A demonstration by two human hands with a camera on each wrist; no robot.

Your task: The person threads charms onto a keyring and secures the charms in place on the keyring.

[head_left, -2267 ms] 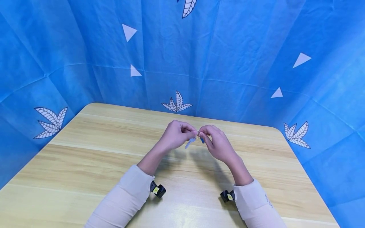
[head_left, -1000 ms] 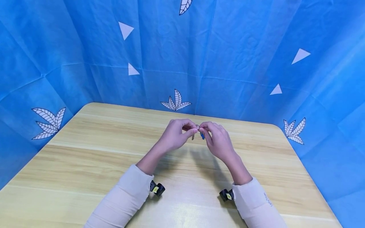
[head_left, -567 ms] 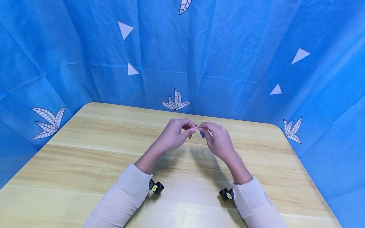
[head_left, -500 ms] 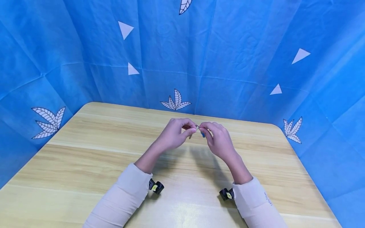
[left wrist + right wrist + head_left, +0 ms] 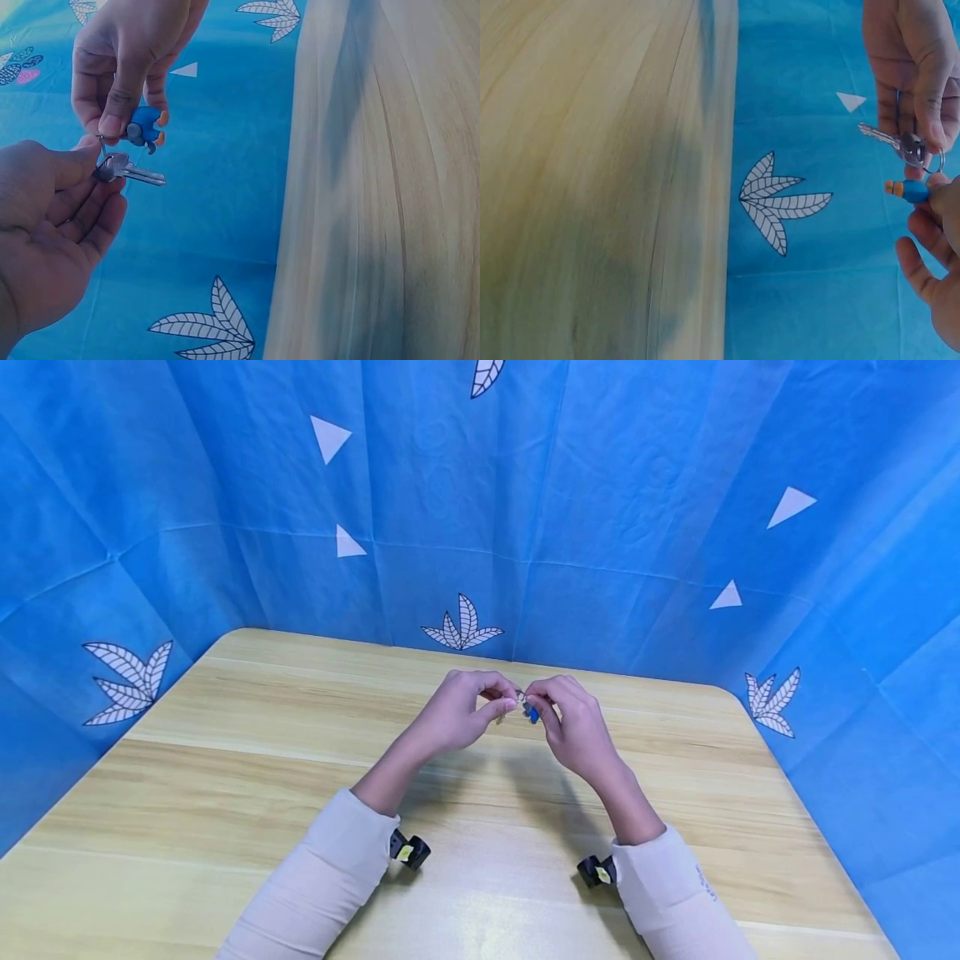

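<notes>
Both hands meet above the far half of the table. My left hand (image 5: 459, 717) pinches a metal key ring (image 5: 103, 147) between thumb and fingers. A silver key (image 5: 135, 172) sits at that ring, its blade sticking out past the left fingers. My right hand (image 5: 576, 727) pinches a small keychain charm at its ring end, right beside the left fingertips. The charm (image 5: 146, 126) is a blue figure with orange and grey parts, and in the right wrist view the charm (image 5: 911, 190) pokes out from the right fingers. The right fingertips partly hide where charm and ring meet.
A light wood-grain table (image 5: 225, 760) with rounded far corners lies under the hands. Blue cloth (image 5: 450, 485) with white leaf and triangle prints hangs around its back and sides. A small black camera (image 5: 411, 852) is worn on each wrist.
The key first hung plainly below the left fingers; now it shows less in the head view. The hands have shifted slightly, and more of the blue charm shows under the right fingers.
</notes>
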